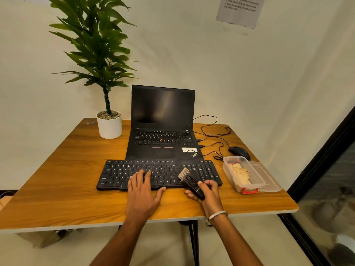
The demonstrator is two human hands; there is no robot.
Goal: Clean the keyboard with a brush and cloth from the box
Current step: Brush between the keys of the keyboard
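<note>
A black keyboard [165,169] lies across the wooden table [67,181] in front of an open laptop. My left hand [143,191] rests flat on the keyboard's middle keys, fingers spread. My right hand [206,191] grips a black brush [191,182] by its handle, with the pale bristles touching the keys on the keyboard's right part. To the right stands a clear plastic box [257,178] with a red latch, and a beige cloth [241,174] lies inside it.
The black laptop [162,131] stands open behind the keyboard. A potted plant [109,123] is at the back left. A black mouse [239,151] and its cables lie behind the box. The box's clear lid [269,179] lies beside it near the table's right edge.
</note>
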